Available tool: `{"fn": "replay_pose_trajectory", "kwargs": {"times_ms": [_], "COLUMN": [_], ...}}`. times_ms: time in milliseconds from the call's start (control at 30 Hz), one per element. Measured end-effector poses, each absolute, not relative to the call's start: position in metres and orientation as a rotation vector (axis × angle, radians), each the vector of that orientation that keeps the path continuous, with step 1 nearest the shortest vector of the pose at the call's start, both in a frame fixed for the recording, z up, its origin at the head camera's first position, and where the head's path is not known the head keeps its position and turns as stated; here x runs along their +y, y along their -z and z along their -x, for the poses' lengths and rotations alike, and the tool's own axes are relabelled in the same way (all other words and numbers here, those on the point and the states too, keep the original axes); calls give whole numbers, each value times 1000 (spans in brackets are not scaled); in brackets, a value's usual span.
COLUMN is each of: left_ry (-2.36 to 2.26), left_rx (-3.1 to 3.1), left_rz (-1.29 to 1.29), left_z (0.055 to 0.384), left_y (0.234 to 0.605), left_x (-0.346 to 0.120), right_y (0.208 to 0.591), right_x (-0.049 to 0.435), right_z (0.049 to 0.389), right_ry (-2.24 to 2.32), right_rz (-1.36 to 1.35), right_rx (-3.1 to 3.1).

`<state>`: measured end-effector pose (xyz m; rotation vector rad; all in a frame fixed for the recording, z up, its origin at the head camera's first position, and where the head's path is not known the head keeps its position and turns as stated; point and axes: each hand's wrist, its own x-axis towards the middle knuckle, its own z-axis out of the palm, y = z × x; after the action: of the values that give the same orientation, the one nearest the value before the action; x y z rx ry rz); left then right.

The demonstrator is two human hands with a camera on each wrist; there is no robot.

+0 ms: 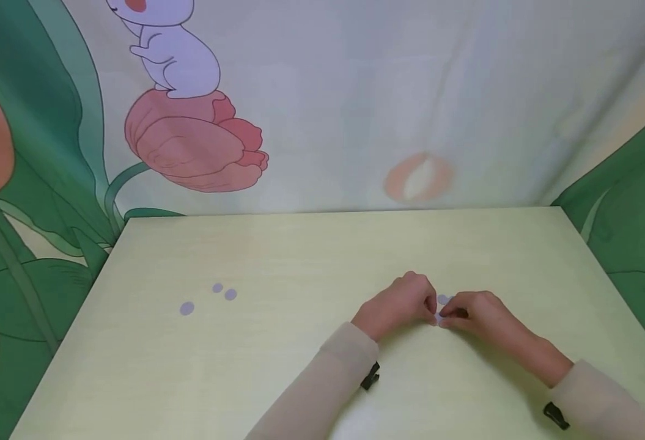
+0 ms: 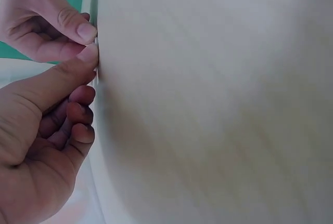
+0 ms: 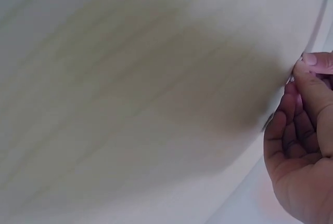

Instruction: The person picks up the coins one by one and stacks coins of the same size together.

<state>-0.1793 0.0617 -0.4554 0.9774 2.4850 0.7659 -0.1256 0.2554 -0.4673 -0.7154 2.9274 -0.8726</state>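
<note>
Right of the table's middle, my left hand point(image 1: 401, 304) and right hand point(image 1: 484, 316) meet fingertip to fingertip. Between them lies a small flat purple disc point(image 1: 438, 319), its edges pinched by thumb and finger of both hands. The fingertips hide most of it. Just behind it another purple disc point(image 1: 442, 299) lies on the table, with part of one more showing beside my right knuckles. In the left wrist view my left thumb point(image 2: 67, 76) almost meets the right thumb point(image 2: 78, 26) at table level. My right hand point(image 3: 302, 125) has its other fingers curled under in the right wrist view.
Over on the left of the pale wooden table point(image 1: 278, 256) lie a larger purple disc point(image 1: 187, 308) and two smaller ones, one a small disc point(image 1: 217, 288). Black clips hang by both sleeves, such as the left clip point(image 1: 370, 376). A printed curtain point(image 1: 322, 110) backs the table.
</note>
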Motion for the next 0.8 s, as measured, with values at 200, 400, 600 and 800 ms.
{"fn": "replay_pose_trajectory", "kwargs": {"times_ms": [200, 400, 600, 800], "left_ry": [-794, -815, -852, -873], "left_rx": [2475, 2493, 2512, 2533], "left_rz": [-946, -886, -816, -765], "left_z": [187, 193, 198, 207], "left_y": [459, 460, 456, 454], "left_x": [32, 7, -21, -45], "right_y": [469, 470, 470, 468], "right_x": [225, 200, 175, 152], "right_z": [135, 149, 164, 181], "right_ry": [848, 841, 872, 843], "right_rz": [737, 788, 857, 910], "right_rx": [2916, 2870, 2839, 2835]}}
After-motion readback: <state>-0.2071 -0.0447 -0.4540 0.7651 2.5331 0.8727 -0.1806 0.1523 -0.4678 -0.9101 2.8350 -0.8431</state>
